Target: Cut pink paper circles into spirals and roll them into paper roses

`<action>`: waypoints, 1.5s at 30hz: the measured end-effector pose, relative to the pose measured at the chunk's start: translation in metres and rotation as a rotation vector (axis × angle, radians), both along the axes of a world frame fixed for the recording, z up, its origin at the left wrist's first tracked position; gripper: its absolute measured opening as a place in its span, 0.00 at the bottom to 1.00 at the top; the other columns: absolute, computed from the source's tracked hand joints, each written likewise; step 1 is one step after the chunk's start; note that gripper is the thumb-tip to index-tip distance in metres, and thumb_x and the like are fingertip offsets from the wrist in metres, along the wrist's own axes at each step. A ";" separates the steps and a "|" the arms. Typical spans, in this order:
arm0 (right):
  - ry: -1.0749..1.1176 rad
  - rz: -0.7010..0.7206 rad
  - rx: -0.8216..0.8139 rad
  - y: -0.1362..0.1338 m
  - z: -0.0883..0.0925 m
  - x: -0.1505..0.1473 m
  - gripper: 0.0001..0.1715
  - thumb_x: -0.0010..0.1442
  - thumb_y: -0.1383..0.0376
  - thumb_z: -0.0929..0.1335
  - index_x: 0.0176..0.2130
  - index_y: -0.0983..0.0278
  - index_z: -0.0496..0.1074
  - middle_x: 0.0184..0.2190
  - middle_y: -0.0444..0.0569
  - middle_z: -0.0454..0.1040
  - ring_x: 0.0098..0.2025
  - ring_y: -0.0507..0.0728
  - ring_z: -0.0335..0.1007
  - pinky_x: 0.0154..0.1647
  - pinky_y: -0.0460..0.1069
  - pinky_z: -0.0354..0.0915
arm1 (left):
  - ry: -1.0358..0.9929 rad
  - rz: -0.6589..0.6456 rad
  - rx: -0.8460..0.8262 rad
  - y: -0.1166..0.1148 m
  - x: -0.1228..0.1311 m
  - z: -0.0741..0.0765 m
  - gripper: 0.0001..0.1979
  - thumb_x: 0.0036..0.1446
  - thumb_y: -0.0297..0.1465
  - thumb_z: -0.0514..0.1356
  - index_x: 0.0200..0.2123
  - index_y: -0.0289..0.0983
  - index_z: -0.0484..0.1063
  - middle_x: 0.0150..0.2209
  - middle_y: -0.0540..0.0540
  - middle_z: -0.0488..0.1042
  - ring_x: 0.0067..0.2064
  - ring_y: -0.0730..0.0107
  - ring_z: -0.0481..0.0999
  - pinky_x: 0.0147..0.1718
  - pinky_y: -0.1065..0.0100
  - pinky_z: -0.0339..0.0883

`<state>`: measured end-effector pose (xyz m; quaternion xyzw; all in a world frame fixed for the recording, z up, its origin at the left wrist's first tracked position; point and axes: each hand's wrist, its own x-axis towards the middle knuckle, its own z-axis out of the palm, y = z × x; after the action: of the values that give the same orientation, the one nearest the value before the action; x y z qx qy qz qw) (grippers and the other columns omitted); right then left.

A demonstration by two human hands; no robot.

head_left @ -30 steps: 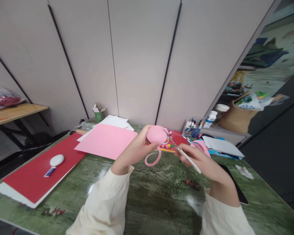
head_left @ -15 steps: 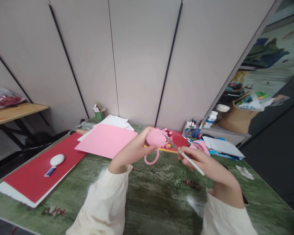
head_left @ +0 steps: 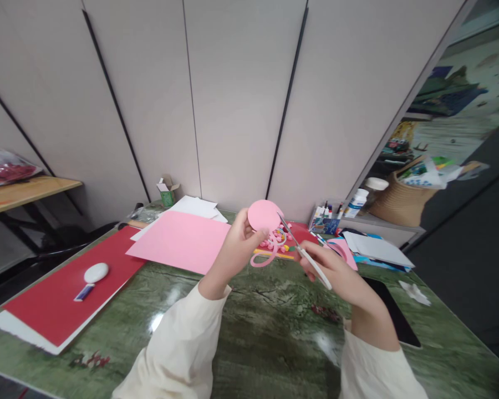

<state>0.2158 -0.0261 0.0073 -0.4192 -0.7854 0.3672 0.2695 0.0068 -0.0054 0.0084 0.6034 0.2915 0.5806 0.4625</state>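
Note:
My left hand (head_left: 242,239) pinches a round pink paper disc (head_left: 264,215) by its lower left edge, above the table. A curled pink paper strip (head_left: 263,261) hangs below the disc. In my right hand (head_left: 327,266) is a pair of scissors (head_left: 314,265) with light handles. Their blades point up and left, with the tips at the disc's right edge. Whether the blades are closed on the paper I cannot tell. Behind the hands, small pink and yellow pieces (head_left: 270,244) lie on a red sheet (head_left: 303,235).
A large pink sheet (head_left: 183,238) and a red sheet (head_left: 62,288) bearing a white oval object (head_left: 96,272) lie left. At the back right stand a pen holder (head_left: 326,219) and a white bottle (head_left: 356,203). A black tablet-like slab (head_left: 393,313) lies by my right forearm.
My left hand has lifted and turned the disc, so more of its face shows. The hanging strip has swung right. My right hand has shifted slightly left with the scissors.

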 end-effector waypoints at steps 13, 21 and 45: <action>0.010 -0.049 0.048 0.004 -0.011 -0.010 0.15 0.61 0.53 0.59 0.33 0.62 0.62 0.24 0.40 0.58 0.25 0.50 0.55 0.25 0.44 0.54 | 0.079 0.008 0.003 -0.005 -0.002 0.005 0.13 0.55 0.29 0.54 0.44 0.36 0.60 0.40 0.45 0.67 0.40 0.69 0.69 0.38 0.67 0.67; 0.007 -0.040 0.053 0.002 -0.010 -0.010 0.16 0.61 0.53 0.59 0.33 0.62 0.62 0.23 0.40 0.57 0.25 0.50 0.55 0.24 0.45 0.54 | 0.090 0.020 0.014 -0.006 -0.005 0.006 0.11 0.55 0.29 0.54 0.43 0.35 0.60 0.40 0.45 0.67 0.40 0.69 0.69 0.38 0.67 0.66; -0.007 0.004 -0.011 0.001 -0.003 -0.005 0.15 0.61 0.54 0.60 0.33 0.63 0.62 0.22 0.40 0.57 0.24 0.50 0.54 0.23 0.44 0.53 | 0.159 -0.050 0.016 -0.010 -0.014 0.011 0.12 0.55 0.28 0.54 0.44 0.36 0.60 0.41 0.45 0.66 0.43 0.67 0.68 0.38 0.68 0.65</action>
<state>0.2111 -0.0256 0.0047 -0.4203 -0.7851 0.3708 0.2634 -0.0073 -0.0150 0.0197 0.6584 0.3074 0.5213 0.4475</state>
